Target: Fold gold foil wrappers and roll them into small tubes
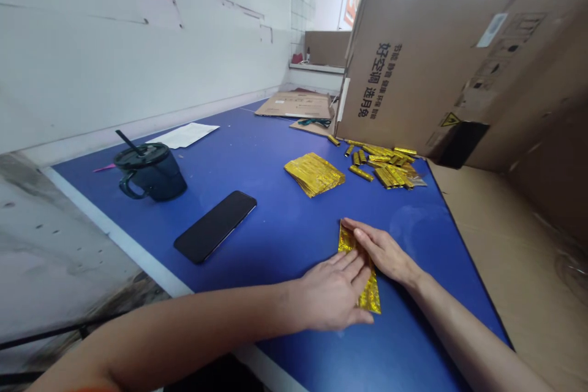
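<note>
Left hand and right hand touch a gold foil strip.

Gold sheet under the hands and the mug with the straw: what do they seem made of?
Gold sheet: probably foil or metallised plastic film, shiny, going by its crinkled surface and bright glints. Mug: perhaps tinted glass or plastic, given its dark, smooth gloss.

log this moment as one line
left grip: flat on gold sheet | right grip: touching its far end | gold stack: beyond | phone: leftward
</note>
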`<state>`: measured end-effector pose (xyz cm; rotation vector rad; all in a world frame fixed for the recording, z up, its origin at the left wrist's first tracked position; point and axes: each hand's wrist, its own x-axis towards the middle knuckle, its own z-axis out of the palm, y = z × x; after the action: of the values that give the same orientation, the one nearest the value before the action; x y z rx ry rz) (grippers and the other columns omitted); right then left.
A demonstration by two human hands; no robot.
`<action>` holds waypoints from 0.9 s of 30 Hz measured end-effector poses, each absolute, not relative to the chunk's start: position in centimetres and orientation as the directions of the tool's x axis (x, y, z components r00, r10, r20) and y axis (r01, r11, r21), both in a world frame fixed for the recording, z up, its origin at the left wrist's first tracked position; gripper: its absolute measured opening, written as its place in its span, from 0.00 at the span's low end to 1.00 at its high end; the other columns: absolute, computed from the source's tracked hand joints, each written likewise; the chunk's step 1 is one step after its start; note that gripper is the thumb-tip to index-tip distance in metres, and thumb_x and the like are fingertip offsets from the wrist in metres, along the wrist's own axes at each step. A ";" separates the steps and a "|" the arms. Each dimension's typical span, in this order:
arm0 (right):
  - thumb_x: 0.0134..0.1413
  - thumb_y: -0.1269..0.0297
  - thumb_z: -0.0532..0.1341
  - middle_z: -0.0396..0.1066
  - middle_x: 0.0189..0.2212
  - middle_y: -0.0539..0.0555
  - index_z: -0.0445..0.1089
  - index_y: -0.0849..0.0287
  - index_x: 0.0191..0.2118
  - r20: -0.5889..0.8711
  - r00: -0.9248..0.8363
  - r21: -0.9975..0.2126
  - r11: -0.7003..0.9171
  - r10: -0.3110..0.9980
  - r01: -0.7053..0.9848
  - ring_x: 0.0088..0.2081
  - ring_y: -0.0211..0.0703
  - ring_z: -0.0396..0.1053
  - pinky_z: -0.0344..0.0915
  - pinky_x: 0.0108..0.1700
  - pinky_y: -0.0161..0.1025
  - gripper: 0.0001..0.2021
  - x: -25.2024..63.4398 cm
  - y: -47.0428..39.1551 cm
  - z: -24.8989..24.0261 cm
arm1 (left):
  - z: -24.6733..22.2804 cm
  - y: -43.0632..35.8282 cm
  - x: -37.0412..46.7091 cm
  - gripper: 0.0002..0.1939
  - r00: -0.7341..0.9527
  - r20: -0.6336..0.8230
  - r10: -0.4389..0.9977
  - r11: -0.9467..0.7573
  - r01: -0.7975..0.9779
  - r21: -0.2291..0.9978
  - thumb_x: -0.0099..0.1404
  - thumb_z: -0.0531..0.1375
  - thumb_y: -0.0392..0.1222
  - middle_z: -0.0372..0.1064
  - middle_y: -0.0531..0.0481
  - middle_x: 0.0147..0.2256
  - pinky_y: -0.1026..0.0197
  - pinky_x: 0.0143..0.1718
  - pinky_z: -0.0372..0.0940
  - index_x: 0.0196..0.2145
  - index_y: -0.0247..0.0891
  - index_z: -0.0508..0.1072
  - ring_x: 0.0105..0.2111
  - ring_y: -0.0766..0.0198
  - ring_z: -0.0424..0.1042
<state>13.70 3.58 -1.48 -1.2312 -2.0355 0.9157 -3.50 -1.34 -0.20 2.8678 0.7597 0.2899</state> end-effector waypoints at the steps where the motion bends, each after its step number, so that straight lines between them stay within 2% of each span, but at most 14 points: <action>1: 0.57 0.56 0.46 0.61 0.52 0.53 0.59 0.58 0.53 0.132 -0.411 -0.781 0.350 0.902 0.518 0.53 0.43 0.57 0.52 0.55 0.45 0.21 13.7 3.7 -1.6 | -0.3 -1.8 -3.7 0.34 0.855 0.137 0.500 -0.858 0.468 0.213 0.61 0.48 0.55 0.44 0.34 0.57 0.56 0.56 0.40 0.55 0.25 0.50 0.58 0.53 0.39; 5: 0.57 0.61 0.46 0.62 0.51 0.51 0.59 0.57 0.53 0.141 -0.425 -0.731 0.383 0.894 0.564 0.52 0.40 0.57 0.53 0.55 0.43 0.19 13.6 3.9 -1.7 | -0.8 -3.0 -4.2 0.31 0.854 0.160 0.495 -0.857 0.449 0.251 0.60 0.51 0.53 0.47 0.33 0.55 0.56 0.56 0.42 0.53 0.27 0.53 0.57 0.51 0.43; 11: 0.56 0.66 0.46 0.62 0.51 0.51 0.59 0.57 0.53 0.163 -0.426 -0.656 0.420 0.890 0.627 0.52 0.40 0.58 0.55 0.54 0.43 0.19 13.4 3.9 -1.8 | -0.8 -3.3 -4.3 0.30 0.842 0.219 0.493 -0.859 0.429 0.279 0.57 0.55 0.50 0.38 0.32 0.57 0.54 0.54 0.45 0.53 0.31 0.54 0.56 0.47 0.43; 19: 0.54 0.71 0.45 0.58 0.53 0.57 0.56 0.60 0.55 0.237 -0.479 -0.427 0.534 0.845 0.730 0.54 0.42 0.54 0.52 0.55 0.46 0.21 13.0 3.6 -3.1 | -0.9 -3.3 -4.4 0.28 0.847 0.195 0.494 -0.857 0.437 0.273 0.60 0.52 0.51 0.50 0.34 0.54 0.56 0.56 0.43 0.52 0.30 0.56 0.56 0.52 0.45; 23: 0.54 0.72 0.45 0.59 0.53 0.57 0.56 0.60 0.55 0.243 -0.483 -0.396 0.540 0.842 0.743 0.55 0.41 0.54 0.54 0.54 0.45 0.22 13.0 3.5 -3.1 | -1.0 -3.4 -4.4 0.28 0.846 0.192 0.497 -0.858 0.444 0.259 0.60 0.51 0.52 0.50 0.33 0.54 0.56 0.55 0.44 0.52 0.28 0.56 0.56 0.52 0.46; 27: 0.55 0.69 0.45 0.57 0.54 0.58 0.56 0.63 0.55 0.227 -0.493 -0.382 0.542 0.840 0.749 0.56 0.41 0.51 0.51 0.56 0.45 0.21 13.1 3.4 -2.8 | -0.9 -3.5 -4.4 0.29 0.845 0.183 0.502 -0.855 0.452 0.253 0.61 0.50 0.52 0.50 0.34 0.54 0.57 0.55 0.44 0.52 0.27 0.56 0.56 0.52 0.46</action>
<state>13.06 3.39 -2.76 -1.2998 -2.3978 0.3269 -4.43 -3.46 -0.95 2.8229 0.7377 0.3613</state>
